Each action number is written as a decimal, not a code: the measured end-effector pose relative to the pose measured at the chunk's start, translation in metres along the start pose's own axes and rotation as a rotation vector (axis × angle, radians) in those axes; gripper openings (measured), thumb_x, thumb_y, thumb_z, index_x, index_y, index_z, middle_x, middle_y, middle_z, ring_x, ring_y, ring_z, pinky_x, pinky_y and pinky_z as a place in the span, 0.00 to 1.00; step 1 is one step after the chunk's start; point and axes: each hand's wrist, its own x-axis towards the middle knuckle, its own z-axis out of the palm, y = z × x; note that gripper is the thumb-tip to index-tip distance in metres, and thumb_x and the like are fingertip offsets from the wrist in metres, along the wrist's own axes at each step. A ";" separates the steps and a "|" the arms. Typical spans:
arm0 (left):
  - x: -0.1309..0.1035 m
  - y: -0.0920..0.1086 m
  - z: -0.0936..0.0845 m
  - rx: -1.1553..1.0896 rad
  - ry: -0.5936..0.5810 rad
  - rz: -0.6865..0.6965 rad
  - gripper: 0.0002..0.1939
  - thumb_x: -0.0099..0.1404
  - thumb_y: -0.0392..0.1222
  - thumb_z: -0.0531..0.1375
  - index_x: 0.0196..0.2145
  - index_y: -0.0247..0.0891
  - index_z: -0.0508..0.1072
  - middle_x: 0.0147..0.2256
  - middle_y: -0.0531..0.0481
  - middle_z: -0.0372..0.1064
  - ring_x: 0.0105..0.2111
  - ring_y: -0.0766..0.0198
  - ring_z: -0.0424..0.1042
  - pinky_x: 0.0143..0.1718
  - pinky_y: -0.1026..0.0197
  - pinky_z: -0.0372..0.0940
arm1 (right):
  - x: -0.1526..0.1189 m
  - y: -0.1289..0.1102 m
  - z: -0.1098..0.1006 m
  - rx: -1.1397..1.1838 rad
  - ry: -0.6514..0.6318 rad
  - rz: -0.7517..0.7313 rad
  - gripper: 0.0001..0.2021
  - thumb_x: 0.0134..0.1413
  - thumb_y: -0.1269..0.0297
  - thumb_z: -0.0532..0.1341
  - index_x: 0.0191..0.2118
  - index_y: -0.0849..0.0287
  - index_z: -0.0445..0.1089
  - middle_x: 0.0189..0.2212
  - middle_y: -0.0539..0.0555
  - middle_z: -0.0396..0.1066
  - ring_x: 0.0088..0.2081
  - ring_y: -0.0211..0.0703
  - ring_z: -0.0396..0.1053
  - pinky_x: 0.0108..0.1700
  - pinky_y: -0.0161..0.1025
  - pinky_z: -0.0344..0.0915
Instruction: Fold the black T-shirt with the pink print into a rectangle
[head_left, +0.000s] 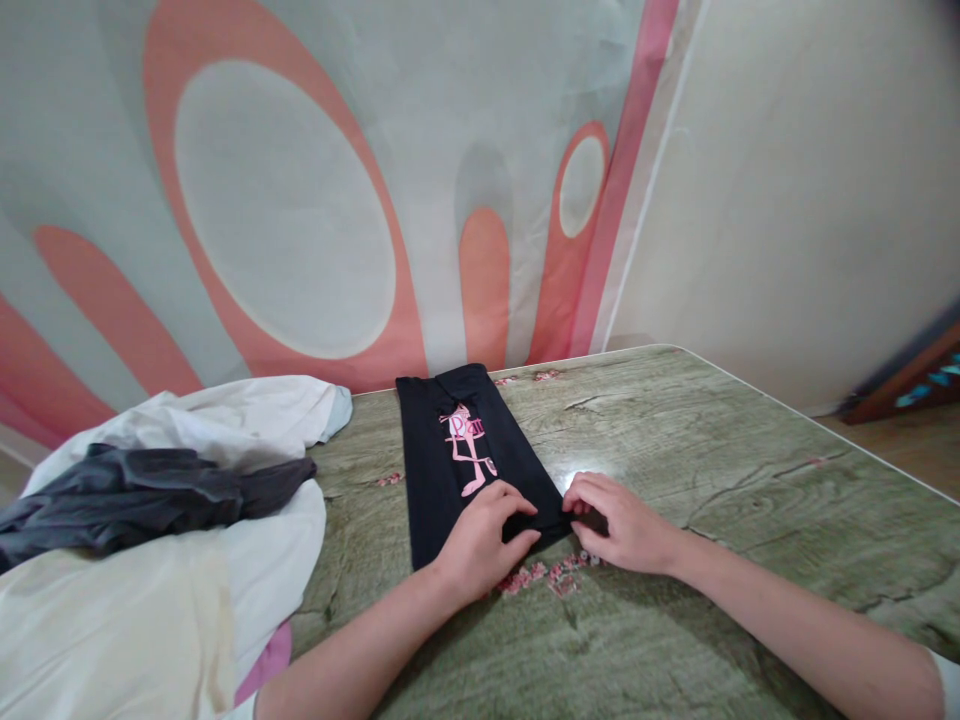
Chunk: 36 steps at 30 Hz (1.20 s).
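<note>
A black T-shirt (431,480) lies folded into a long narrow shape on the wooden-patterned table, with a pink cartoon figure and pink letters printed on it. My left hand (487,535) rests over its near end, fingers curved and the thumb held apart from them. At the near right corner of the shirt, my right hand (619,525) has its fingertips closed on the fabric edge. The exact grip there is partly hidden by the fingers.
To the left, a heap of clothes includes a dark grey garment (150,490), a white one (247,420) and a cream one (127,630). The table (720,450) has pink flower patterns. A patterned wall covering (427,130) stands behind.
</note>
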 end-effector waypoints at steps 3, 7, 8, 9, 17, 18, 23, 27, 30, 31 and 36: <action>0.000 -0.001 0.004 -0.017 0.029 -0.035 0.06 0.57 0.37 0.58 0.35 0.39 0.70 0.35 0.48 0.64 0.38 0.62 0.65 0.40 0.60 0.62 | 0.001 0.002 0.003 0.007 0.011 0.010 0.09 0.42 0.77 0.56 0.31 0.58 0.62 0.27 0.50 0.63 0.31 0.39 0.61 0.34 0.37 0.58; -0.002 -0.001 0.006 0.022 0.036 -0.031 0.02 0.58 0.36 0.56 0.31 0.38 0.68 0.33 0.50 0.62 0.34 0.65 0.64 0.35 0.63 0.61 | 0.002 0.005 0.006 -0.022 0.013 0.008 0.07 0.42 0.77 0.55 0.28 0.58 0.61 0.26 0.49 0.62 0.30 0.39 0.60 0.33 0.37 0.57; -0.003 0.000 0.005 0.045 0.029 -0.028 0.01 0.58 0.36 0.56 0.30 0.38 0.67 0.33 0.50 0.62 0.33 0.65 0.64 0.35 0.63 0.61 | 0.002 0.005 0.006 -0.031 0.014 0.002 0.07 0.42 0.77 0.55 0.28 0.58 0.61 0.26 0.49 0.62 0.30 0.39 0.60 0.33 0.37 0.57; -0.004 0.001 0.003 0.072 0.022 -0.020 0.01 0.58 0.36 0.55 0.30 0.38 0.66 0.33 0.50 0.62 0.33 0.65 0.63 0.34 0.63 0.61 | 0.002 0.005 0.006 -0.041 0.016 -0.009 0.07 0.42 0.77 0.55 0.28 0.58 0.61 0.26 0.49 0.62 0.30 0.39 0.60 0.33 0.37 0.57; -0.005 0.014 -0.007 0.342 -0.066 0.214 0.05 0.63 0.37 0.49 0.33 0.37 0.64 0.37 0.46 0.63 0.36 0.62 0.62 0.38 0.59 0.60 | 0.000 0.002 0.009 -0.171 0.030 -0.144 0.06 0.41 0.76 0.54 0.26 0.58 0.60 0.26 0.52 0.61 0.30 0.42 0.58 0.32 0.38 0.56; -0.005 0.014 -0.007 0.359 -0.074 0.221 0.05 0.63 0.37 0.49 0.33 0.37 0.64 0.38 0.46 0.63 0.36 0.62 0.62 0.38 0.59 0.59 | 0.000 0.002 0.009 -0.185 0.028 -0.153 0.06 0.41 0.76 0.54 0.26 0.58 0.60 0.25 0.52 0.61 0.30 0.42 0.58 0.32 0.39 0.55; -0.007 0.011 -0.007 0.343 -0.105 0.187 0.03 0.61 0.37 0.51 0.33 0.37 0.63 0.38 0.47 0.63 0.37 0.62 0.62 0.39 0.60 0.60 | 0.001 -0.001 0.008 -0.202 -0.012 -0.175 0.06 0.43 0.76 0.54 0.27 0.58 0.60 0.26 0.52 0.61 0.31 0.42 0.58 0.33 0.40 0.55; -0.007 0.010 -0.009 0.275 -0.119 0.145 0.02 0.60 0.38 0.53 0.32 0.37 0.63 0.36 0.48 0.63 0.37 0.62 0.62 0.39 0.61 0.60 | 0.002 -0.002 0.007 -0.164 -0.054 -0.167 0.06 0.43 0.76 0.54 0.27 0.58 0.60 0.26 0.52 0.61 0.30 0.42 0.59 0.33 0.40 0.55; -0.008 0.011 -0.011 0.241 -0.142 0.147 0.02 0.61 0.38 0.53 0.32 0.38 0.63 0.37 0.48 0.63 0.39 0.61 0.62 0.41 0.60 0.59 | 0.001 -0.002 0.006 -0.146 -0.068 -0.160 0.06 0.42 0.75 0.54 0.27 0.57 0.59 0.26 0.51 0.61 0.30 0.42 0.59 0.34 0.40 0.56; -0.008 0.012 -0.011 0.232 -0.149 0.152 0.02 0.61 0.38 0.53 0.33 0.38 0.63 0.38 0.48 0.63 0.39 0.61 0.62 0.41 0.60 0.59 | 0.001 -0.002 0.005 -0.141 -0.072 -0.160 0.06 0.42 0.76 0.54 0.27 0.57 0.58 0.26 0.51 0.61 0.30 0.42 0.59 0.35 0.41 0.56; -0.009 0.014 -0.012 0.195 -0.164 0.147 0.02 0.61 0.38 0.53 0.33 0.37 0.63 0.39 0.48 0.63 0.40 0.61 0.62 0.42 0.59 0.59 | -0.001 -0.005 0.001 -0.113 -0.103 -0.182 0.07 0.40 0.76 0.54 0.28 0.57 0.58 0.26 0.51 0.60 0.30 0.42 0.58 0.36 0.41 0.56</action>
